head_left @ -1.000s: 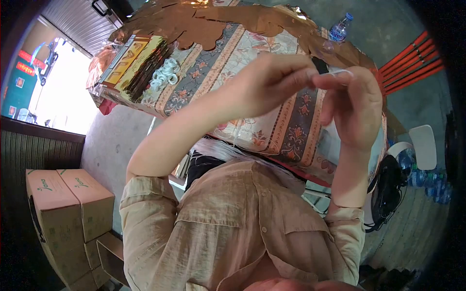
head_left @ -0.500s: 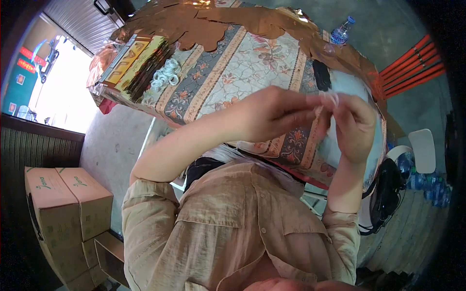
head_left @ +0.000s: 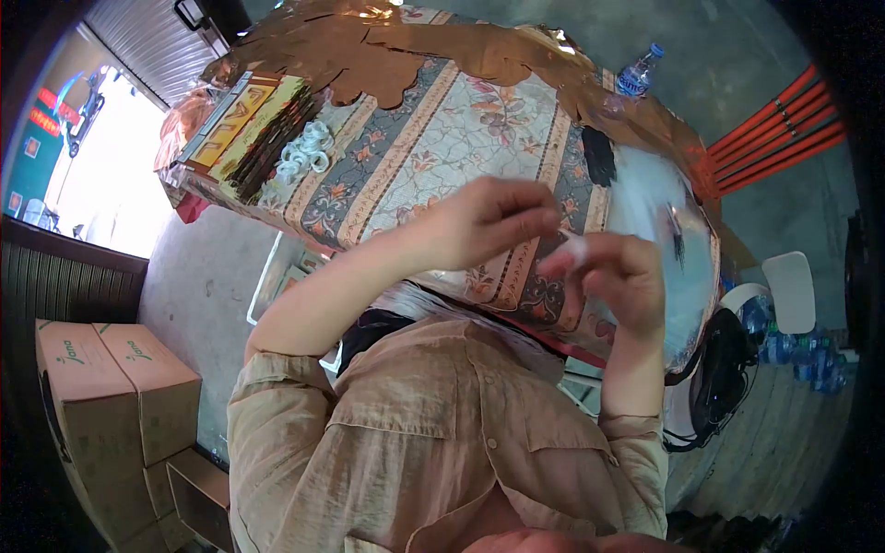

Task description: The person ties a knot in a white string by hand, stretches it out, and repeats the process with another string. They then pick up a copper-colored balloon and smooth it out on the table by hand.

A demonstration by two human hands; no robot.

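Observation:
My left hand (head_left: 507,219) is raised over the near side of the table, its fingers curled towards the thumb; whatever is between the tips is too small to make out. Just to its right, my right hand (head_left: 619,267) has bent fingers round a small white band (head_left: 577,247), blurred by motion. The two hands are slightly apart. White bands (head_left: 304,152) lie in a heap at the table's left, beside a stack of yellow and brown printed pieces (head_left: 244,129).
The table has a patterned cloth (head_left: 479,124) and brown sheeting (head_left: 461,46). A dark item (head_left: 597,157) lies beside clear plastic (head_left: 650,184). A bottle (head_left: 638,72) stands behind; red chairs (head_left: 774,129) are at right, cartons (head_left: 115,369) at left.
Both hands have moved down and left, and a gap has opened between them. The white band is now at my right hand's fingertips. The view has shifted slightly.

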